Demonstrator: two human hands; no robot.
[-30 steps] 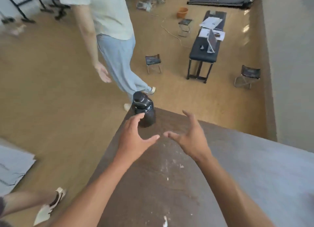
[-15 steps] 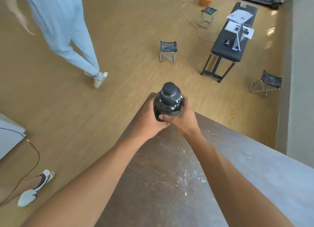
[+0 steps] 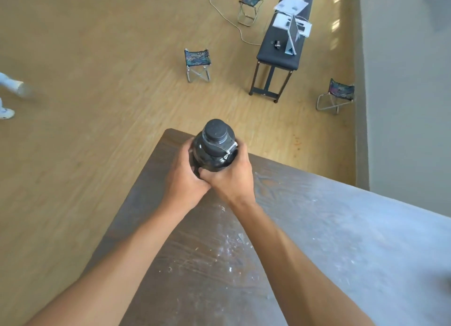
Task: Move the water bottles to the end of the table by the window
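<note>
A large black water bottle (image 3: 214, 145) with a round black cap stands upright near the far corner of the dark wooden table (image 3: 305, 240). My left hand (image 3: 184, 179) wraps its left side and my right hand (image 3: 230, 179) wraps its right and near side, fingers overlapping below the shoulder. The lower body of the bottle is hidden behind my hands. I cannot tell whether its base touches the tabletop.
Beyond the table lies a wooden floor with three small folding stools (image 3: 197, 63), a black bench (image 3: 280, 45) carrying papers and a laptop, and a white cable. Another person's shoes (image 3: 9, 91) show at the left edge. A grey wall (image 3: 410, 81) runs along the right.
One second ago both hands were open and reaching toward the bottle; they have since closed on it. The other person has walked away to the left.
</note>
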